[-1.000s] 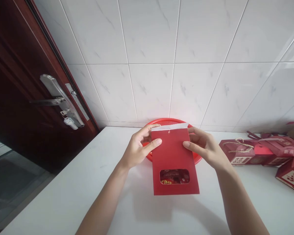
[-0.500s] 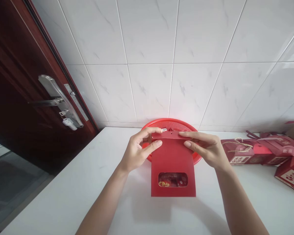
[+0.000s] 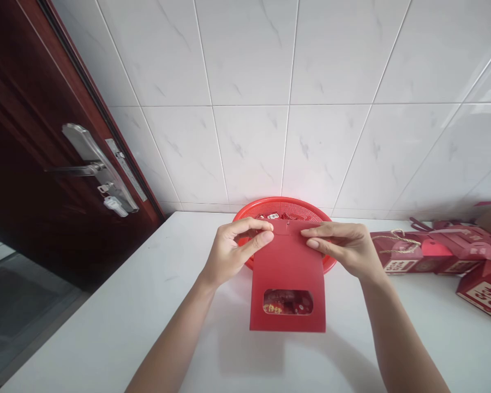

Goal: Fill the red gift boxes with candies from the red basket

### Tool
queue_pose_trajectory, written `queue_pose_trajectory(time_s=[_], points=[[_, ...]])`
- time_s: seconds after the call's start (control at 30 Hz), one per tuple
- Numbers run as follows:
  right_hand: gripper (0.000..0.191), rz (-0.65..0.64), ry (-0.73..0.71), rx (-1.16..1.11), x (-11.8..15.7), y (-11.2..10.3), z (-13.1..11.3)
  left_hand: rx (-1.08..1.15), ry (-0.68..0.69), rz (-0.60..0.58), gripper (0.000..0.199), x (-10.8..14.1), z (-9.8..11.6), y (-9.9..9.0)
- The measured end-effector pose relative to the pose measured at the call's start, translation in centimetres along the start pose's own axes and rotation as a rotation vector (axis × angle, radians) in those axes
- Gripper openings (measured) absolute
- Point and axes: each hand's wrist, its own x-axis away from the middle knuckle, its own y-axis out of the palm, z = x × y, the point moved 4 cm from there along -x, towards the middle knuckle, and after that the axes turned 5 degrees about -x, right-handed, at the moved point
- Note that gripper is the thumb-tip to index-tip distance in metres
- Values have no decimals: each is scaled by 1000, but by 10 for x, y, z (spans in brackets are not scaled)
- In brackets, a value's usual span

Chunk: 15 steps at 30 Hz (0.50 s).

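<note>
A red paper gift box (image 3: 288, 267) is held up by its top edge, above the white table. Through the rounded window low on its front, red wrapped items (image 3: 286, 302) with some yellow print show. My left hand (image 3: 233, 245) pinches the box's top left corner between thumb and fingers. At the top right, my right hand (image 3: 346, 245) grips the same edge in the same way. The top flap lies against the front panel, with a small hole or slit near its middle. Behind the box stands a red plastic basket (image 3: 284, 202) with small packets inside, partly hidden.
Several red gift boxes (image 3: 405, 248), some with twine or ribbon handles, lie on the right of the white table (image 3: 159, 284). A tiled wall (image 3: 249, 147) rises behind it. On the left is a dark red door (image 3: 28, 109) with a metal handle and keys.
The top flap of the box, raised as a folded strip before, now lies flatter against the front. My fingers still hold both top corners, and the box has tilted slightly.
</note>
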Motion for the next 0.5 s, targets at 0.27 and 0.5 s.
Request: queue_pose_trajectory(time_s=[0.27, 0.5], points=[[34, -42, 251, -39, 3, 8, -2, -24, 83, 109, 26, 6, -1, 11], [27, -45, 210, 69, 27, -27, -28, 46, 64, -151, 41, 10, 2, 23]])
